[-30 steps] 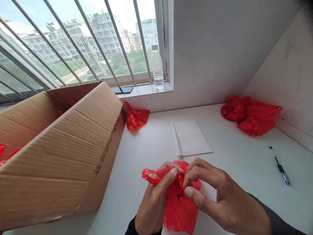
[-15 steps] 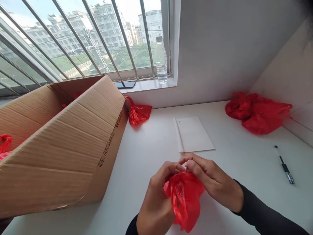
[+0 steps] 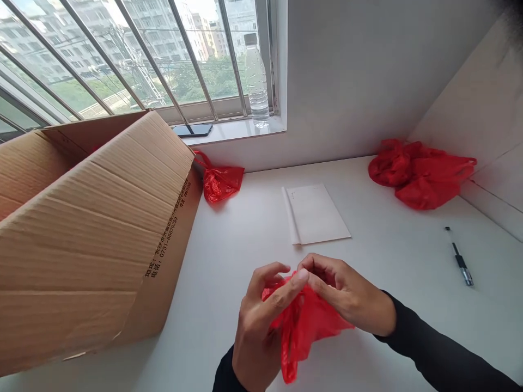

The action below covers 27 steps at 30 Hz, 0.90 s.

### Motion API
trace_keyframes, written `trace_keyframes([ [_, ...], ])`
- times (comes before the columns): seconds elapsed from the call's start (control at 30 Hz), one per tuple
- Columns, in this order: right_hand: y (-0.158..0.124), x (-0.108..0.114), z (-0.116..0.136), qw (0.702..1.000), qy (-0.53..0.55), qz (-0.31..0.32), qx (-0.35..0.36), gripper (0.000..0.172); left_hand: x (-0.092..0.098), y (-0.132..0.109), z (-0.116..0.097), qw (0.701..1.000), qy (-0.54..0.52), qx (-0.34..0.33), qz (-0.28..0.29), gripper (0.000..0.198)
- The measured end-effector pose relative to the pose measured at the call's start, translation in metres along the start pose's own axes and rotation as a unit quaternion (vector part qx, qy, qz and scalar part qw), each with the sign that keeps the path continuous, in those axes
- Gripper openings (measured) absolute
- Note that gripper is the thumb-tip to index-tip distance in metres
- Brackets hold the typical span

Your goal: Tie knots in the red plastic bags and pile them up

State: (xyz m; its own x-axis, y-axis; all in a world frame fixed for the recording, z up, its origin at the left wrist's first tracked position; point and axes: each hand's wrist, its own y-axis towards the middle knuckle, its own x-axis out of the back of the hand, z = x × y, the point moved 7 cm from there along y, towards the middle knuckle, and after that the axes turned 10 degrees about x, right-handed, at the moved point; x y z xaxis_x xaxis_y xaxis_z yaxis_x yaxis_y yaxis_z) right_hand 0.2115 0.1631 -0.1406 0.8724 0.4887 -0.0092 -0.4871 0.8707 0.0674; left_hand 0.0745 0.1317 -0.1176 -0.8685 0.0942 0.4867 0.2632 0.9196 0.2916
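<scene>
A thin red plastic bag (image 3: 312,321) is held up over the white table by both hands. My left hand (image 3: 261,321) grips it from the left side, with the thumb laid across its gathered top. The fingers of my right hand (image 3: 343,288) pinch the bag's upper edge, close against the left thumb. One looped handle dangles below the left hand. Whether anything is inside the bag cannot be made out. Just beyond the hands lies a pale notebook (image 3: 321,215) on the table.
A large open cardboard box (image 3: 102,234) fills the left side. A small red bag (image 3: 220,182) rests by its corner, and a red bag heap (image 3: 425,174) lies back right. A pen (image 3: 461,264) is at right. The windowsill holds a water bottle (image 3: 257,81) and a phone (image 3: 194,130).
The left thumb has come over the bag's top, and the right fingers now pinch there. The bag has spread out to the right. My view has tilted down and shifted slightly right.
</scene>
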Motion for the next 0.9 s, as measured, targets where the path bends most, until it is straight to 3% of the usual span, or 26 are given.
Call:
trace_keyframes([
  [0.1,-0.007,0.009,0.005,0.999,-0.038,-0.036,0.002,0.024,-0.001,-0.012,0.0,1.0,-0.002,0.011,-0.006,0.045],
  [0.2,-0.019,0.025,0.002,0.994,-0.08,-0.072,-0.016,0.024,0.006,-0.03,0.01,0.994,-0.028,0.06,-0.086,0.037],
  [0.3,-0.033,0.043,-0.009,0.987,-0.106,-0.112,-0.043,0.025,0.014,-0.051,0.03,0.967,-0.039,0.184,-0.174,0.035],
  [0.4,-0.041,0.048,-0.017,0.983,-0.096,-0.142,-0.062,0.028,0.011,-0.063,0.04,0.938,-0.053,0.286,-0.188,0.04],
  [0.5,-0.042,0.038,-0.013,0.982,-0.042,-0.175,-0.062,0.03,0.003,-0.057,0.028,0.946,-0.089,0.254,-0.183,0.044],
  [0.6,-0.037,0.02,-0.011,0.98,0.084,-0.171,-0.055,0.029,-0.004,-0.052,0.02,0.956,-0.103,0.205,-0.184,0.042],
  [0.73,-0.039,0.016,-0.026,0.957,0.216,-0.176,-0.075,0.031,-0.003,-0.068,0.041,0.94,-0.056,0.266,-0.209,0.039],
  [0.83,-0.051,0.023,-0.04,0.97,0.1,-0.207,-0.082,0.029,0.001,-0.084,0.056,0.93,0.003,0.307,-0.205,0.039],
  [0.9,-0.058,0.021,-0.039,0.974,-0.046,-0.217,-0.04,0.022,-0.003,-0.081,0.053,0.951,0.044,0.252,-0.171,0.041],
])
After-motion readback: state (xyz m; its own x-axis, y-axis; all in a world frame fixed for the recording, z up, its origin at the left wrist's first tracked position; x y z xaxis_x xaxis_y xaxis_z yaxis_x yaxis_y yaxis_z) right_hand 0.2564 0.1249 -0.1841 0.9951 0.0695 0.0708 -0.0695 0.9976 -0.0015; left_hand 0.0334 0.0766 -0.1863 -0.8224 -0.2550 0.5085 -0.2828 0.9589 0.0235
